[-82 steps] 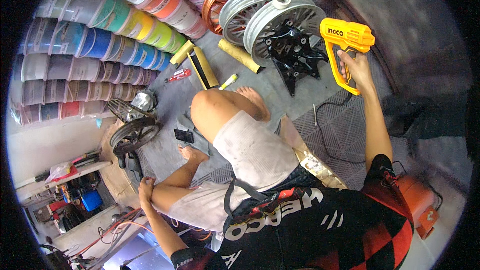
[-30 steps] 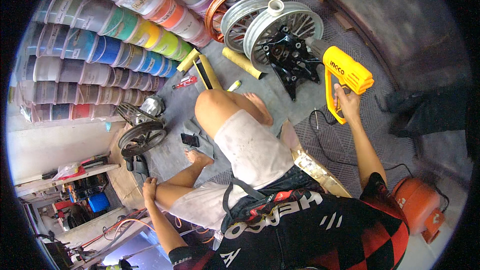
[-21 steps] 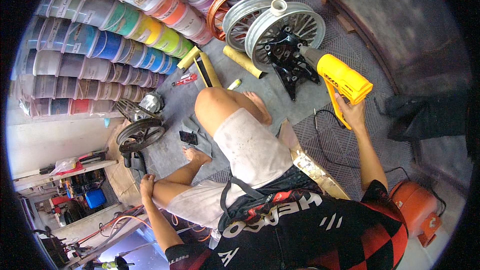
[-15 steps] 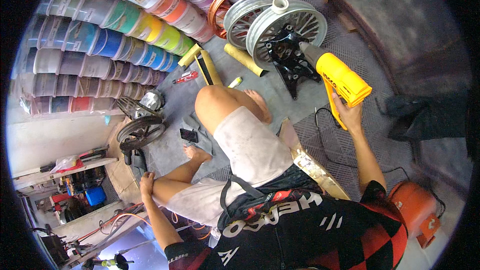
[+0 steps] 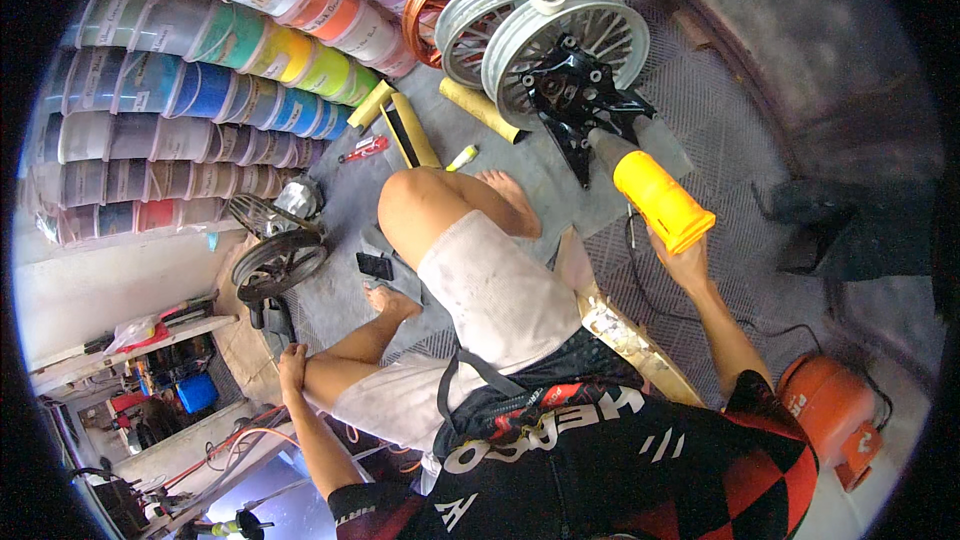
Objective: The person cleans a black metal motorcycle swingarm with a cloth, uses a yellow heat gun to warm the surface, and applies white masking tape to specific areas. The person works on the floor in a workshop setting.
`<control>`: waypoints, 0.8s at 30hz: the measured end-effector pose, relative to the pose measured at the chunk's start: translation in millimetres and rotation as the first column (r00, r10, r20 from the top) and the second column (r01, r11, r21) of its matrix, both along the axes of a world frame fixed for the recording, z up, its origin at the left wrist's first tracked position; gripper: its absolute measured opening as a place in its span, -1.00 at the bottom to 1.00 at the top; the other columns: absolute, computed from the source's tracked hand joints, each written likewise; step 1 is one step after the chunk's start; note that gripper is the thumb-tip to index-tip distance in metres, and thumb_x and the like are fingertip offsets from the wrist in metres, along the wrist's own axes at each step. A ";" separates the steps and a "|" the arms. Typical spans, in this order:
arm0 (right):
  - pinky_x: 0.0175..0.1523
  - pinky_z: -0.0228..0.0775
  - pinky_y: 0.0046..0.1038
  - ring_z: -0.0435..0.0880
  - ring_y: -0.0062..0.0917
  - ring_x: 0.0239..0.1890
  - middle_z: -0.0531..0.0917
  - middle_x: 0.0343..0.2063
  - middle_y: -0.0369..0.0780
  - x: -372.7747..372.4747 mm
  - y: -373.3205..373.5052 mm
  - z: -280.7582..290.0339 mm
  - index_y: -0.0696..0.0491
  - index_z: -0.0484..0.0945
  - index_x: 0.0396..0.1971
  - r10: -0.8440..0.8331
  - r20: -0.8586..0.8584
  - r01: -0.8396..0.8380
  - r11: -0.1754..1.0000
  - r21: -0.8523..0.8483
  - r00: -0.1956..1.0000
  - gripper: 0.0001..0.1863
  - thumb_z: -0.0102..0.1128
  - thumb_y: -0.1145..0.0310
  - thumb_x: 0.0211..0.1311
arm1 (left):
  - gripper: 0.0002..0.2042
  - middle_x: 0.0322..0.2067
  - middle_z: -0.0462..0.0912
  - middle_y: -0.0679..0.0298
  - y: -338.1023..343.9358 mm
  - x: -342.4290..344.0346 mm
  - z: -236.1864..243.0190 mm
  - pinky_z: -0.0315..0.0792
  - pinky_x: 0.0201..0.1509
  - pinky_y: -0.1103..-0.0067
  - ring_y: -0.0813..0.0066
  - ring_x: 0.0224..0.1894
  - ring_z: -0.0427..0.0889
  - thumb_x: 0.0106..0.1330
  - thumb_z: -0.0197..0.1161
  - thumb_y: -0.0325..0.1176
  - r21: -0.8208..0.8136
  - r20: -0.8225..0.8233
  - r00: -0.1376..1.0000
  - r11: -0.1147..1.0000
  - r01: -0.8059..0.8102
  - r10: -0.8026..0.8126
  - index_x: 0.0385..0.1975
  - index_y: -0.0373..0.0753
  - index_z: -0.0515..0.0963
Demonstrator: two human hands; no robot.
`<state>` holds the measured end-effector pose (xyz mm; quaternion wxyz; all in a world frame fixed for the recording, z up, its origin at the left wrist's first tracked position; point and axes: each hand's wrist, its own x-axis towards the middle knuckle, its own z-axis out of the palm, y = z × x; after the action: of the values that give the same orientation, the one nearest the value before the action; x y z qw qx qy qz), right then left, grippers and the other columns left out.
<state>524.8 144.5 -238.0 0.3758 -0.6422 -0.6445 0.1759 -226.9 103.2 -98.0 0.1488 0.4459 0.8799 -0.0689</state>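
Note:
My right hand (image 5: 684, 262) is wrapped round the handle of a yellow heat gun (image 5: 662, 198). Its metal nozzle points up and left at the lower edge of a glossy black metal bracket (image 5: 562, 98). That bracket, with several arms and holes, leans against a silver spoked wheel (image 5: 625, 35). A cable (image 5: 650, 302) trails from the gun across the floor. My left hand (image 5: 292, 370) rests on my left knee, holding nothing that I can see. Beside it is a dark object (image 5: 275, 322) whose kind I cannot make out.
Stacked tubs (image 5: 210, 90) of coloured powder line the left wall. A second silver wheel (image 5: 465, 25) and an orange rim (image 5: 425, 0) stand behind. Yellow tubes (image 5: 480, 108), a red tool (image 5: 363, 148), a phone (image 5: 374, 265) and a black wheel (image 5: 280, 265) lie leftward; a red-orange tank (image 5: 825, 405) stands right.
My right hand has drawn the heat gun nearer to me and a little left. Its nozzle has gone from the bracket's upper right to its lower edge. My left hand stays put.

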 end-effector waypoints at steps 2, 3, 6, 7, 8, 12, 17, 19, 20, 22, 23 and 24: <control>-0.11 0.52 -0.24 0.68 -0.19 -0.21 0.69 -0.27 -0.12 6.4 -8.3 -19.9 0.11 0.61 -0.21 0.077 0.057 -0.075 0.997 -0.037 0.995 -0.71 0.31 0.37 0.02 | -0.59 -0.21 0.67 -0.08 -5.3 -1.1 1.5 0.43 0.05 0.31 0.00 -0.06 0.62 0.20 0.13 -0.07 -0.036 -0.010 1.000 0.999 -0.019 0.019 -0.14 -0.28 0.61; -0.12 0.52 -0.24 0.68 -0.19 -0.21 0.70 -0.27 -0.12 7.8 -11.2 -37.4 0.11 0.61 -0.21 0.105 0.080 -0.101 0.994 -0.051 0.991 -0.70 0.31 0.38 0.01 | -0.58 -0.21 0.67 -0.08 -5.9 -1.6 1.5 0.42 0.05 0.31 0.01 -0.06 0.63 0.21 0.13 -0.07 -0.051 -0.014 1.000 0.998 -0.026 0.026 -0.13 -0.29 0.61; -0.15 0.52 -0.25 0.68 -0.19 -0.26 0.70 -0.31 -0.11 6.7 -21.0 -49.7 0.10 0.62 -0.24 0.049 0.058 -0.046 0.997 -0.056 0.997 -0.71 0.33 0.37 -0.02 | -0.56 -0.19 0.66 -0.09 8.5 -15.4 -2.5 0.42 0.06 0.32 0.01 -0.07 0.63 0.21 0.14 -0.07 -0.058 0.030 1.000 0.998 0.005 -0.003 -0.11 -0.32 0.60; -0.16 0.53 -0.25 0.68 -0.19 -0.27 0.70 -0.32 -0.11 7.9 -21.2 -56.4 0.10 0.62 -0.25 0.080 0.087 -0.078 0.997 -0.025 0.993 -0.72 0.33 0.37 -0.02 | -0.55 -0.17 0.66 -0.10 6.2 -12.1 -1.4 0.42 0.06 0.32 0.01 -0.06 0.62 0.21 0.14 -0.06 -0.047 0.047 0.999 0.999 -0.008 0.010 -0.09 -0.33 0.60; -0.16 0.53 -0.24 0.69 -0.19 -0.27 0.70 -0.34 -0.10 7.4 -20.2 -57.3 0.10 0.62 -0.26 0.106 0.118 -0.108 0.994 0.005 0.987 -0.73 0.32 0.37 -0.02 | -0.54 -0.16 0.65 -0.11 6.8 -7.5 -2.0 0.42 0.07 0.32 0.00 -0.06 0.62 0.21 0.14 -0.06 -0.036 0.065 0.998 0.999 -0.017 0.020 -0.08 -0.33 0.59; -0.14 0.53 -0.27 0.69 -0.21 -0.24 0.70 -0.32 -0.10 5.1 -30.6 -60.7 0.11 0.63 -0.26 0.140 0.140 -0.133 0.989 -0.060 0.980 -0.75 0.32 0.41 0.00 | -0.53 -0.13 0.65 -0.10 0.4 -8.1 -0.3 0.41 0.08 0.32 0.01 -0.03 0.61 0.22 0.14 -0.06 -0.017 0.081 0.997 1.000 -0.003 0.005 -0.04 -0.32 0.57; -0.08 0.49 -0.24 0.66 -0.15 -0.19 0.69 -0.28 -0.08 12.8 -49.4 -85.0 0.13 0.61 -0.20 0.144 -0.018 -0.144 0.956 -0.256 0.989 -0.73 0.28 0.41 0.07 | -0.54 -0.14 0.65 -0.11 -2.7 -17.0 -5.6 0.41 0.08 0.31 0.02 -0.03 0.61 0.23 0.13 -0.06 -0.061 0.033 0.998 0.997 -0.043 0.045 -0.06 -0.32 0.59; -0.08 0.49 -0.20 0.65 -0.08 -0.17 0.68 -0.26 -0.03 9.0 -57.9 -120.7 0.12 0.59 -0.14 0.021 -0.086 -0.047 0.949 -0.312 0.996 -0.67 0.30 0.36 0.06 | -0.54 -0.16 0.65 -0.11 5.9 -20.2 -9.6 0.42 0.07 0.31 0.02 -0.04 0.62 0.23 0.13 -0.06 -0.049 0.052 0.998 0.998 -0.034 0.036 -0.07 -0.32 0.59; -0.10 0.50 -0.20 0.65 -0.09 -0.17 0.68 -0.26 -0.02 4.9 -57.8 -122.3 0.12 0.59 -0.15 0.001 -0.078 -0.024 0.955 -0.296 0.997 -0.67 0.31 0.35 0.06 | -0.55 -0.18 0.65 -0.11 5.2 -21.8 -8.8 0.42 0.06 0.31 0.02 -0.05 0.62 0.23 0.13 -0.06 -0.037 0.067 0.997 0.998 -0.046 0.049 -0.08 -0.32 0.60; -0.12 0.52 -0.20 0.66 -0.10 -0.17 0.67 -0.26 -0.01 -4.7 -57.4 -125.8 0.12 0.59 -0.16 -0.043 -0.060 0.025 0.964 -0.266 0.997 -0.66 0.33 0.32 0.05 | -0.55 -0.21 0.66 -0.11 1.2 -23.2 -8.5 0.43 0.04 0.31 0.02 -0.07 0.63 0.23 0.13 -0.06 -0.017 0.042 0.998 0.999 -0.041 0.041 -0.09 -0.32 0.60; -0.11 0.51 -0.19 0.65 -0.06 -0.15 0.66 -0.24 0.02 2.6 -63.6 -149.0 0.11 0.57 -0.12 -0.047 -0.118 -0.004 0.919 -0.394 0.992 -0.63 0.33 0.29 0.07 | -0.56 -0.22 0.66 -0.11 7.1 -19.9 -12.0 0.43 0.03 0.30 0.02 -0.09 0.64 0.23 0.13 -0.07 -0.016 0.008 1.000 1.000 -0.007 0.007 -0.09 -0.32 0.60; -0.10 0.51 -0.19 0.64 -0.06 -0.15 0.65 -0.23 0.02 0.5 -62.7 -151.8 0.11 0.57 -0.12 -0.067 -0.127 0.013 0.922 -0.387 0.990 -0.64 0.32 0.30 0.08 | -0.56 -0.24 0.67 -0.11 4.7 -24.3 -13.7 0.44 0.02 0.30 0.01 -0.10 0.64 0.23 0.12 -0.07 -0.007 -0.033 0.999 1.000 0.014 -0.015 -0.10 -0.33 0.60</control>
<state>525.2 81.8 -389.8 0.2892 -0.7029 -0.5567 0.3353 -251.1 107.9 -111.7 0.1353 0.4506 0.8788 -0.0801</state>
